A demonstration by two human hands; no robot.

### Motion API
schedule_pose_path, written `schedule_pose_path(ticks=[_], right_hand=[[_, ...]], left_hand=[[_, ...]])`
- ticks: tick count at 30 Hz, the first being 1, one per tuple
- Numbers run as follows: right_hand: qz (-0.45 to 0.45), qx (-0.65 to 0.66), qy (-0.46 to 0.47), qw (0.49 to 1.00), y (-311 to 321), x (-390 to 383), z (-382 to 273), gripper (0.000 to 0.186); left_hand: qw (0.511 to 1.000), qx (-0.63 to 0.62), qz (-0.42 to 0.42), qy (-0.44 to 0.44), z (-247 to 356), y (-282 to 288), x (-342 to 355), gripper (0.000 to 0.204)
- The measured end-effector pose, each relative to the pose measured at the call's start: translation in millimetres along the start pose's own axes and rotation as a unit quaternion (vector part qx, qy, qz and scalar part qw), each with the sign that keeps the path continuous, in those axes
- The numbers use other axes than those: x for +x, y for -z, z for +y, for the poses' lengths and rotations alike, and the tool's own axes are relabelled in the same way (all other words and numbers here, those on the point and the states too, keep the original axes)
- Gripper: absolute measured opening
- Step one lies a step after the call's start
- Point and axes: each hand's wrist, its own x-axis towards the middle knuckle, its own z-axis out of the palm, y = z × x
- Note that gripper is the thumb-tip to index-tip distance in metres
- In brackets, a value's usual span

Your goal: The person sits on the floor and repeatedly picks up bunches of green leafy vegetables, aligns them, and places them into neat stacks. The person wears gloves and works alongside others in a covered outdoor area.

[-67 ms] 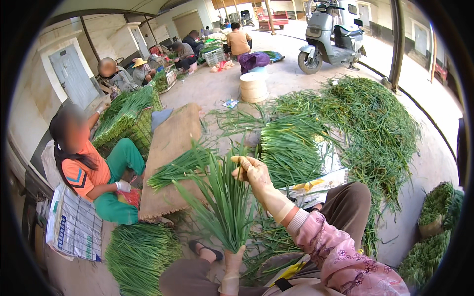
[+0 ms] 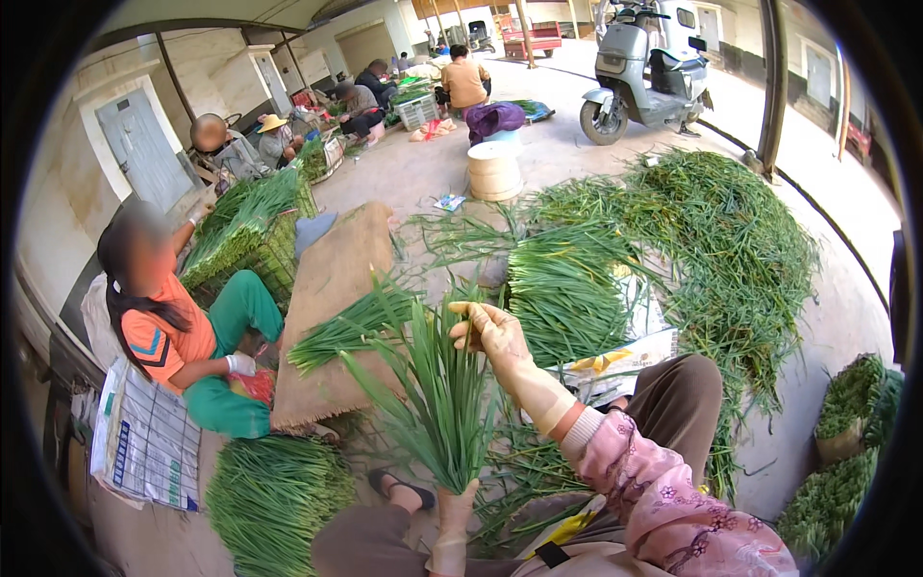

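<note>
1. While the left hand [image 2: 455,512], lower centre of frame, is wrapped firmly round the base of the leafy green bunch [image 2: 437,409], its leaves fan upward to mid-frame.
2. Right hand [image 2: 500,344], centre: fingers curled at the bunch's upper tips; can't tell if they pinch a leaf or only touch. Both hands in pale gloves.
3. Pink flowered sleeve [image 2: 663,481] on right arm, lower right.
4. Centre left: small pile of green stalks [image 2: 351,329] lying on a tan mat [image 2: 336,250].
5. Right of centre, beyond the right hand: stacked green leaves [image 2: 567,288], partly over a printed white sack [image 2: 630,356].
6. Loose green heap [image 2: 721,240], upper right to right; another green stack [image 2: 274,500], lower left.
7. Left side: seated co-worker in orange top [image 2: 175,322], one white-gloved hand [image 2: 240,363] beside something red, unclear.
8. Upper centre: cream tub [image 2: 494,173]. Upper right: grey scooter [image 2: 639,72], parked upright.
</note>
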Motion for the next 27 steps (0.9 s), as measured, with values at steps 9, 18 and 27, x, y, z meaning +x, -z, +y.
schedule_pose_path(ticks=[9,18,27], right_hand=[[0.052,-0.259,0.125,0.957,6,6,2,0.034],[0.01,0.02,-0.058,0.998,17,6,-15,0.024],[-0.074,-0.283,-0.021,0.956,-16,-15,-83,0.038]], left_hand=[[0.999,0.035,0.013,-0.004,-2,-4,-2,0.035],[0.997,0.068,0.005,0.048,-5,-5,-1,0.032],[0.996,0.088,-0.003,0.03,8,-7,-7,0.034]])
